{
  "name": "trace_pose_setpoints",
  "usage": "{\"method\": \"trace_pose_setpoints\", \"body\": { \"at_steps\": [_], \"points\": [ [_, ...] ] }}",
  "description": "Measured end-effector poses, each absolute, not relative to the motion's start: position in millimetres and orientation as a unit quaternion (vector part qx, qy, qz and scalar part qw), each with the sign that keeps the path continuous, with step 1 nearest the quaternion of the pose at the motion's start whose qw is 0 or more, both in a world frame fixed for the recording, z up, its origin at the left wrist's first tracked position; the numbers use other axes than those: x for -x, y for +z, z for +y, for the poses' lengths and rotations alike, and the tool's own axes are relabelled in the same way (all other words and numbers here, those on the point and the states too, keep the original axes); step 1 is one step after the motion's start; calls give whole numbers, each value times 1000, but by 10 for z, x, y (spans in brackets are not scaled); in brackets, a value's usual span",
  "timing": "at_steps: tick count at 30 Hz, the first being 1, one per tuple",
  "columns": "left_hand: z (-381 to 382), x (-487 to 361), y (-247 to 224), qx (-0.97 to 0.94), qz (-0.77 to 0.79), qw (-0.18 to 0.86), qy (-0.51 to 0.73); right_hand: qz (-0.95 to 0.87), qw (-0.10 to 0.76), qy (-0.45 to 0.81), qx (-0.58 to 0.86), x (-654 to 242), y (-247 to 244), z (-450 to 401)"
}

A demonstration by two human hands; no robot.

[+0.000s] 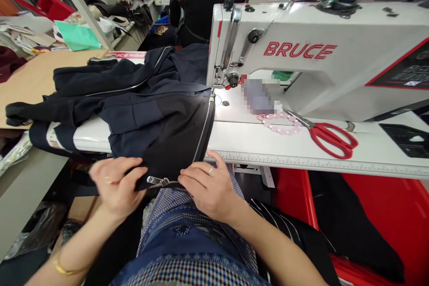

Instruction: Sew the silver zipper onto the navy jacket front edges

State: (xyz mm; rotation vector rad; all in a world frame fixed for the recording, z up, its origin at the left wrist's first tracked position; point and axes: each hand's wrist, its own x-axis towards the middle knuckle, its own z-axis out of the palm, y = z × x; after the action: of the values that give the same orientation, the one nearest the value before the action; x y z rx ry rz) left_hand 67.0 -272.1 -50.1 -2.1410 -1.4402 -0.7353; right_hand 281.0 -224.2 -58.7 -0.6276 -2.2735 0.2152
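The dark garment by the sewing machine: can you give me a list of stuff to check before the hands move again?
1. Left hand at the dark garment: ok.
2. Right hand on its zipped edge: ok.
3. Zip pull uncovered: ok, between the hands.
4. Scissors off the cloth: ok, lying to its right.
5. Needle of the sewing machine raised: cannot tell, too small.

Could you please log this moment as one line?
left hand: holding dark zippered fabric garment | right hand: touching garment | between hands: silver metal zip pull | nearby: white sewing machine, red-handled metal scissors
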Motion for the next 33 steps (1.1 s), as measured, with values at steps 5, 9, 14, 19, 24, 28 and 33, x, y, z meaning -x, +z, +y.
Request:
{"method": "trace_pose_setpoints", "body": {
  "at_steps": [5, 9, 14, 19, 24, 28, 33],
  "points": [
    [-2771, -450, -108, 916, -344, 94, -182, -876, 384, 109, 273, -2856, -608, -2289],
    [-2719, -675, -203, 933, -359, -3, -26, -892, 326, 124, 288, -2880, -846, -2383],
    [-2575, -909, -324, 940, -321, -65, 92, -906, 295, 113, 283, -2915, -1116, -2545],
    [-2212, -1073, -181, 929, -316, -140, 132, -882, 319, 122, 323, -2960, -1192, -2621],
    [-1319, -1303, -332, 950, -308, -31, 30, -868, 332, 113, 351, -2960, -1219, -2633],
    [-663, -1264, -549, 925, -375, 48, 46, -854, 353, 100, 369, -2956, -1233, -2597],
    [-471, -1107, -684, 905, -415, 45, 81, -847, 400, 59, 345, -2990, -1098, -2489]
  ]
}}
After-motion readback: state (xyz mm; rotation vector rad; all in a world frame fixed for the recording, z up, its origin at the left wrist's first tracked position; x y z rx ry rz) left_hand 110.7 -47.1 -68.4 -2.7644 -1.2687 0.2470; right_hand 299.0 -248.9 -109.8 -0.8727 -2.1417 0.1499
